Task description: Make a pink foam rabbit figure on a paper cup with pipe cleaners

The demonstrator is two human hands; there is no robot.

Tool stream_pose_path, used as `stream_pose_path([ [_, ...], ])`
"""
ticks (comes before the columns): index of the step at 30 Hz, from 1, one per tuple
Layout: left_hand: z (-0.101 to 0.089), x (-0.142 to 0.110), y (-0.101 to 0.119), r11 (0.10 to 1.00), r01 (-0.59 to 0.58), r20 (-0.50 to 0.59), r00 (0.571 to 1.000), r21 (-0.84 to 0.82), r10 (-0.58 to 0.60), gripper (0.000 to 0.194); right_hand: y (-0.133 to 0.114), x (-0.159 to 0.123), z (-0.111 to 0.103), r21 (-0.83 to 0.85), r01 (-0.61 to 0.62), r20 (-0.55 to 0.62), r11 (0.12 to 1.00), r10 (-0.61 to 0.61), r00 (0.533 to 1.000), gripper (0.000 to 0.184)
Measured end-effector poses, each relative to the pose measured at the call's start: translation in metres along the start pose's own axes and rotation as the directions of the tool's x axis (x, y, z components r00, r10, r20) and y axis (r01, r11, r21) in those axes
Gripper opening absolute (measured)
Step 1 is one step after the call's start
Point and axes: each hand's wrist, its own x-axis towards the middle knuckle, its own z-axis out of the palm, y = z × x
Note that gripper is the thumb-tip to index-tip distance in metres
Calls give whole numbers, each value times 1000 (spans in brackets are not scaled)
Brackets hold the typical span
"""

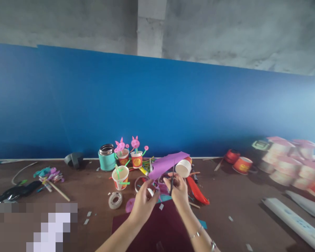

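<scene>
My left hand (144, 197) is closed, its fingertips pinched at the lower left edge of a sheet of purple paper (166, 164). A pair of dark scissors (172, 183) is in my closed right hand (180, 191), the thin blades pointing up past the paper's right part. Purple paper scraps (163, 189) lie beneath and between the hands. Near my left wrist is a pink paper disc (130, 205), and a roll of tape (115, 200) lies farther left. A white paper cup (184, 168) rests on its side beyond my right hand.
Paper cups with pink animal figures (135, 142) stand at the back beside a teal jar (106, 159). Nearer is a cup with green strips (121, 177). Blurred stacked cups (285, 164) and a power strip (291, 217) are on the right. A maroon sheet (157, 227) lies below my hands.
</scene>
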Motion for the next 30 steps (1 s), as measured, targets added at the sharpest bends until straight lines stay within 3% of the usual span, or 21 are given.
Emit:
stream_pose_path([
  [4,10,12,-5,992,59,-26,998,-113,-63,11,-3,-8,4,24,60,97,998,-63,993,36],
  [9,6,15,-13,947,123,-103,982,-297,-160,32,-12,-12,1,66,32,-4,997,-32,999,38],
  [10,5,14,-12,922,135,-118,975,-362,-189,35,-14,-13,0,72,15,13,997,-16,1000,37],
  [12,3,13,-8,847,160,-129,958,-506,-258,39,-18,-16,-1,77,-48,177,996,34,984,35],
  [14,3,13,-3,768,181,-120,940,-614,-318,41,-22,-20,-2,59,-165,442,985,122,889,34],
  [16,3,13,0,727,183,-124,930,-662,-347,42,-26,-24,-5,7,-280,657,960,207,725,36],
  [17,3,14,1,714,175,-135,925,-678,-355,42,-28,-26,-7,-15,-322,721,947,233,653,36],
  [19,2,16,0,705,155,-164,917,-692,-363,44,-33,-26,-14,-24,-371,792,928,244,560,34],
  [21,1,17,-3,710,141,-188,912,-690,-363,46,-39,-24,-24,3,-407,816,913,233,528,29],
  [24,1,17,-5,719,127,-209,910,-683,-359,46,-43,-18,-38,-15,-444,868,896,232,440,29],
  [28,1,17,-6,737,100,-234,912,-669,-336,44,-38,-13,-44,-199,-446,868,872,369,333,23],
  [30,2,17,-6,746,92,-238,916,-659,-323,43,-33,-15,-38,-259,-417,859,871,405,314,21],
])
